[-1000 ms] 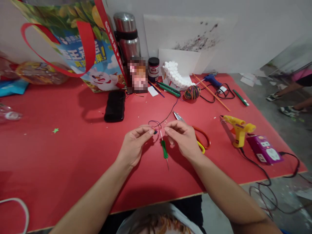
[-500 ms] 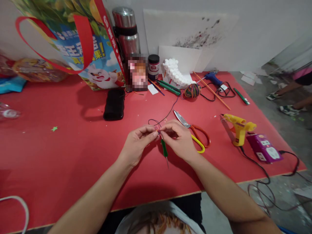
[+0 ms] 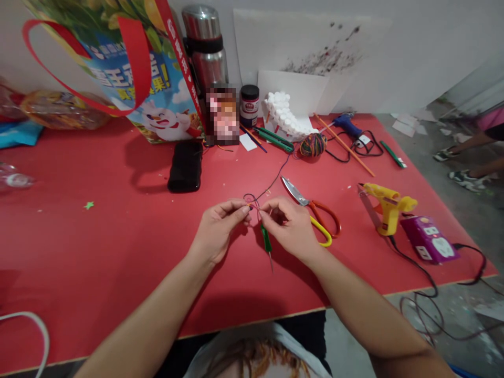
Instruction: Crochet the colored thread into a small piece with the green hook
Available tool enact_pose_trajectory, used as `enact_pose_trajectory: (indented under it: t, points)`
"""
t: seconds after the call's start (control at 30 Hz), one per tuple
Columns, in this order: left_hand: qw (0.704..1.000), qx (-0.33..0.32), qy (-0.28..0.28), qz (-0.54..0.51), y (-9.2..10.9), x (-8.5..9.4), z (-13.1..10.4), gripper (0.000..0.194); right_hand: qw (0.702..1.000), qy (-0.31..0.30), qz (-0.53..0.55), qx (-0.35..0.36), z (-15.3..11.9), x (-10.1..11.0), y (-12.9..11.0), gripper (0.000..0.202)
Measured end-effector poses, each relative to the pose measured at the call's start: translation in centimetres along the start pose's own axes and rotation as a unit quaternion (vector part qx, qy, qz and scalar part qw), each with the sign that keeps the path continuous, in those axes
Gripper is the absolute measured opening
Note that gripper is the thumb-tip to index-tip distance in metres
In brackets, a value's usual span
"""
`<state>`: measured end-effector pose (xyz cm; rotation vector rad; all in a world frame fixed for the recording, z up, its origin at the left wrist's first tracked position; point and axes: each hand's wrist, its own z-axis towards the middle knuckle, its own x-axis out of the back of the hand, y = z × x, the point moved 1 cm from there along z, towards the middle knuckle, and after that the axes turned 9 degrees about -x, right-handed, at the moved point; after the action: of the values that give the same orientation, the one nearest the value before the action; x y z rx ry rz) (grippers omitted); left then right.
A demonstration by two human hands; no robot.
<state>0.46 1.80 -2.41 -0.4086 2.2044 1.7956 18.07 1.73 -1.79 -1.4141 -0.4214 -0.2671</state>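
Observation:
Thumb and forefinger of my left hand (image 3: 220, 228) pinch a small bit of colored yarn. My right hand (image 3: 289, 226) is closed on the same yarn (image 3: 271, 185), a little to the right. The strand loops behind my fingers and runs back to a multicolored yarn ball (image 3: 313, 145). A green-handled tool (image 3: 266, 239) with a thin metal tip lies below my fingertips, beside my right hand. Scissors (image 3: 321, 220) with red and yellow handles lie partly behind my right hand.
On the red table (image 3: 118, 262) stand a yellow glue gun (image 3: 388, 207) and a purple power box (image 3: 429, 240) at right. A black case (image 3: 185, 167), a large bag (image 3: 157, 89), a steel flask (image 3: 207, 58) and a green cutter (image 3: 273, 138) are farther back. A person's legs show at far right.
My left fingertips have moved slightly left, away from my right fingertips, and a short stretch of yarn now shows between them. The view has shifted a little.

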Motion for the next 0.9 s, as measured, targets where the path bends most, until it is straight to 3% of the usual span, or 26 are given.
enact_pose_trajectory:
  t: [0.33,0.5,0.7,0.8,0.9]
  points:
    - [0.998,0.043,-0.016,-0.043,0.1,0.1,0.0,0.024,0.988,-0.012,0.128,-0.087,0.4,-0.2,0.3,0.002]
    - [0.999,0.029,-0.020,-0.036,-0.1,0.0,0.0,0.024,0.948,-0.091,0.262,-0.159,0.4,-0.5,0.2,0.025]
    - [0.999,0.016,-0.040,-0.001,-0.4,-0.1,-0.2,0.025,0.904,-0.115,0.350,-0.217,0.5,-0.6,0.7,0.019]
    - [0.997,-0.032,-0.056,0.050,-0.4,0.1,-0.2,0.023,0.869,-0.129,0.407,-0.251,0.8,-0.5,0.7,0.020]
    - [0.964,-0.186,-0.043,0.183,0.0,0.4,0.0,0.021,0.837,-0.136,0.444,-0.289,1.0,-0.2,0.5,0.022]
